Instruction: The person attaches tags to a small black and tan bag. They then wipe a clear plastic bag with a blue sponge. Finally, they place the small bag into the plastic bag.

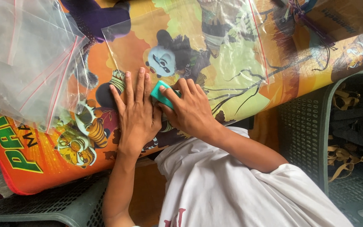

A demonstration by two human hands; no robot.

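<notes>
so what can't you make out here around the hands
- Teal block, head view: the right hand covers most of it, so its full shape is hidden.
- Clear bag: whether the left hand pins its edge is unclear.
- Crate: cut off by the right edge; contents too dark.

Clear zip bags with red seal lines are lying at ten o'clock (26, 54) and twelve o'clock (198, 46).

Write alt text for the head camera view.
A person's left hand lies flat on a clear plastic bag over a colourful cartoon mat, while the right hand presses a small teal block beside it.
</notes>
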